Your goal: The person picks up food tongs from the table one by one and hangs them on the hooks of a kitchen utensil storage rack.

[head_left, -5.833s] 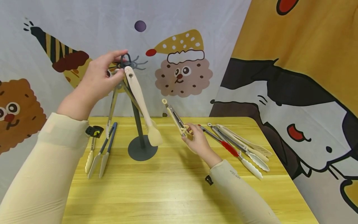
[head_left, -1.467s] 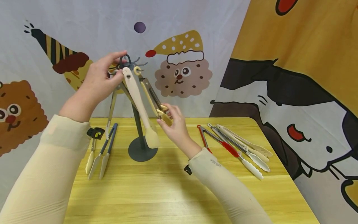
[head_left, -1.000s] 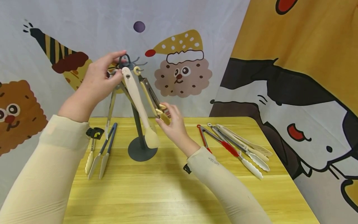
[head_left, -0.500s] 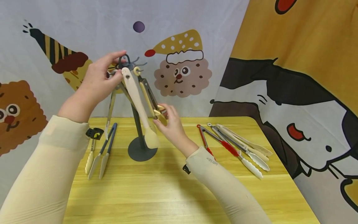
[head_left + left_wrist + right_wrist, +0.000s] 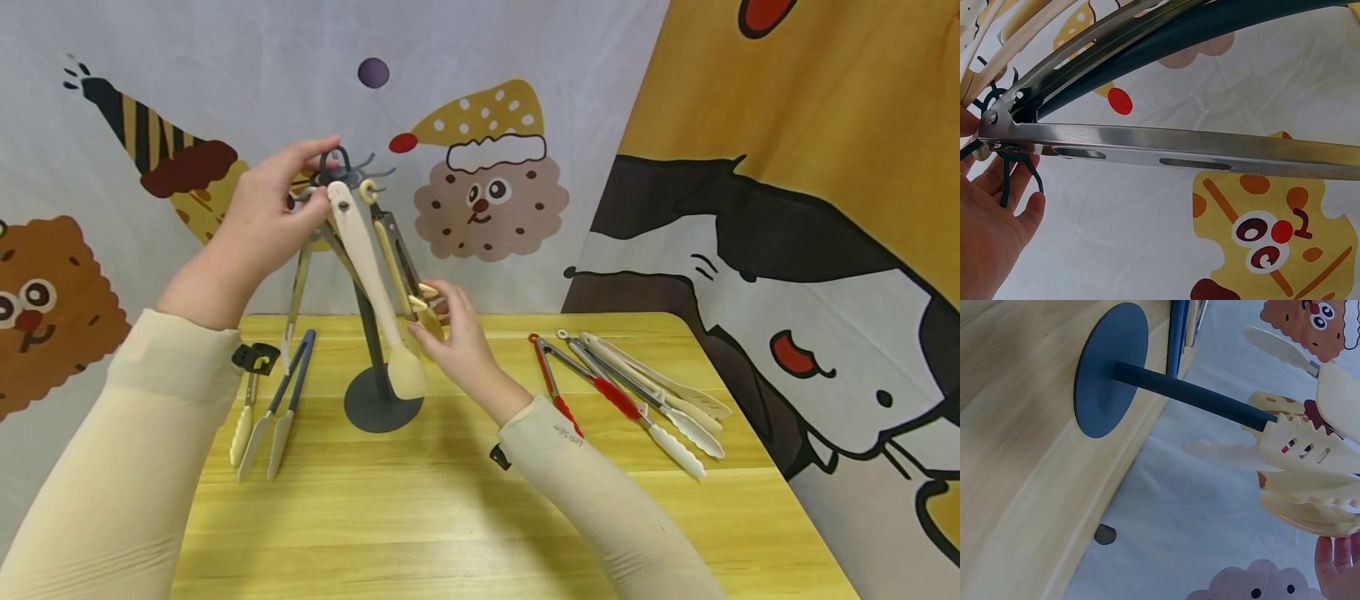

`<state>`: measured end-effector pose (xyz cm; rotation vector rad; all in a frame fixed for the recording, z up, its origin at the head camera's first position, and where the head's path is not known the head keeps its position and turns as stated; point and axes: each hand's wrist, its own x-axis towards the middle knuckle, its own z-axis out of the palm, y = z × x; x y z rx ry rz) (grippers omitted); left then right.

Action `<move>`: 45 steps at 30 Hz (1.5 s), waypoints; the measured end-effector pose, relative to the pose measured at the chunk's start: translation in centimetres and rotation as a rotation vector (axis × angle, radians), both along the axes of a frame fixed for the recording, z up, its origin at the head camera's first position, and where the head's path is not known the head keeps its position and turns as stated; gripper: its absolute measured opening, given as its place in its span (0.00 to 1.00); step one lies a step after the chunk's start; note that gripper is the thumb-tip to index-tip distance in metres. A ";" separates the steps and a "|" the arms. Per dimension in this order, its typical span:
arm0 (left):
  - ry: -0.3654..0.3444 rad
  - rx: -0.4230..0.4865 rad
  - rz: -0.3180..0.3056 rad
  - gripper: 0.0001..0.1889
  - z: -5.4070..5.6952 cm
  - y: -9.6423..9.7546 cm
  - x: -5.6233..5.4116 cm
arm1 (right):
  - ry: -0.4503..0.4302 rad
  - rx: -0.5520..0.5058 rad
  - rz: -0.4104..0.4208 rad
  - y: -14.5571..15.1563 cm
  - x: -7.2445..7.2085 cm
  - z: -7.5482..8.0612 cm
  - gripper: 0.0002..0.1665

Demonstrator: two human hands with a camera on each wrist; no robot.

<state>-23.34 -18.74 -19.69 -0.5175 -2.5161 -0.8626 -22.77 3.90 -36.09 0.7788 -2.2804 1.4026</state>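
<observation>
My left hand [image 5: 258, 204] holds the top of a dark utensil stand [image 5: 367, 333], thumb and finger about the loop and hooks. From the stand hang cream tongs [image 5: 367, 250] with a flat head and metal-armed tongs [image 5: 1147, 140], seen close in the left wrist view. To the right of these, yellow scallop-headed tongs [image 5: 390, 254] slant down, their ring at one of the hooks. My right hand [image 5: 465, 350] grips them near the heads. In the right wrist view their heads [image 5: 1310, 515] lie by the fingertips. Whether the ring is fully over the hook is hard to tell.
Left of the stand's base [image 5: 382, 417] lie blue-handled tongs [image 5: 288, 392] and small yellow-headed tongs [image 5: 242, 425]. Red tongs [image 5: 618, 398], white-headed tongs [image 5: 693, 429] and cream slotted tongs [image 5: 637, 358] lie on the table [image 5: 420, 517] at right.
My right hand has brought the yellow tongs left and up to the stand, their ring now at a hook. Lately it shifts slightly left. The left hand stays on the stand's top.
</observation>
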 end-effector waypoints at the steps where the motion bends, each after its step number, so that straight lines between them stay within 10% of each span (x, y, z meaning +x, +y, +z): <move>1: -0.003 0.003 -0.001 0.28 0.0 0.0 0.0 | -0.013 -0.004 0.002 0.1 0.1 0.0 0.36; 20: -0.016 -0.004 -0.015 0.28 0.1 0.1 -0.1 | -0.117 -0.065 -0.030 5.0 -0.1 -3.1 0.32; 29: -0.008 0.010 -0.042 0.24 0.2 0.0 0.0 | -0.214 -0.078 -0.101 8.0 2.1 -2.5 0.30; 45: -0.026 0.011 0.048 0.21 1.1 0.0 0.0 | -0.230 -0.010 -0.210 12.2 0.2 -8.7 0.30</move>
